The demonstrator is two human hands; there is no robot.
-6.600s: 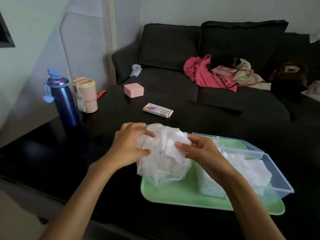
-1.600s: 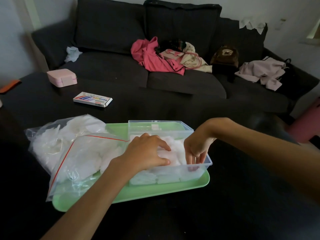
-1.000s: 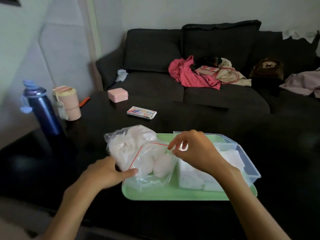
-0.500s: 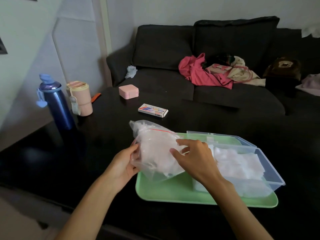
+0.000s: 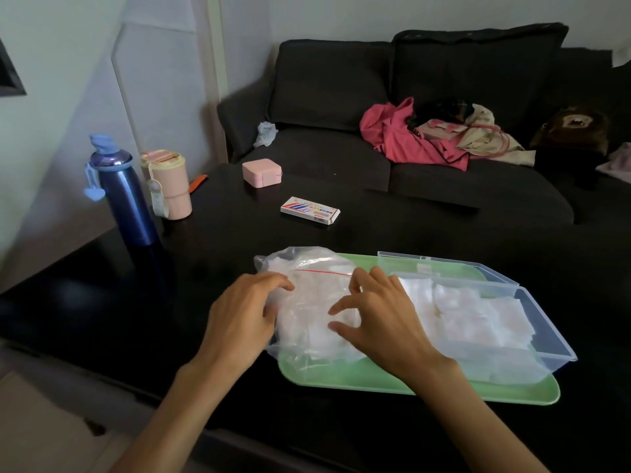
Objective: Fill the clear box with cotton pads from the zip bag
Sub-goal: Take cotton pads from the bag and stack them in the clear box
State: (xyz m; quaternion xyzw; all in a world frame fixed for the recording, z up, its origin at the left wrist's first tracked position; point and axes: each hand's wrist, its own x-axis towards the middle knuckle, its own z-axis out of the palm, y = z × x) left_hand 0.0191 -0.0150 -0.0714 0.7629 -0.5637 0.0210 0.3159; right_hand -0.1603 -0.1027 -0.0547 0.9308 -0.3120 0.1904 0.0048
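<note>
Nearest, two bare forearms reach in from the bottom edge over a black table [image 5: 239, 240]. The left hand [image 5: 240, 317] lies against the left side of the zip bag [image 5: 309, 302], its fingers bent over the plastic near the red zip line; whether it truly grips the bag cannot be told. The right hand [image 5: 379, 317] rests at the bag's right side with its fingers spread and lightly curved, the fingertips [image 5: 336, 308] touching the plastic, nothing pinched that can be seen.

The zip bag, clear and bulging with white cotton pads, sits on the left end of a pale green tray [image 5: 375, 380], its lower left corner hanging over the tray's edge. Just to its right on the same tray stands the clear box [image 5: 543, 332], lid hinged open toward the far side, with white cotton pads [image 5: 478, 319] stacked inside up to about the rim.

Farther back on the table lie a small flat carton [image 5: 310, 210] with coloured stripes and, beyond it, a pink square case [image 5: 262, 172]. At the far left stand a blue bottle [image 5: 124, 196] and a pink lidded cup [image 5: 169, 184] beside it.

Beyond the table is a dark grey sofa [image 5: 341, 83] with a heap of pink and beige clothes [image 5: 440, 134] on its seat.
</note>
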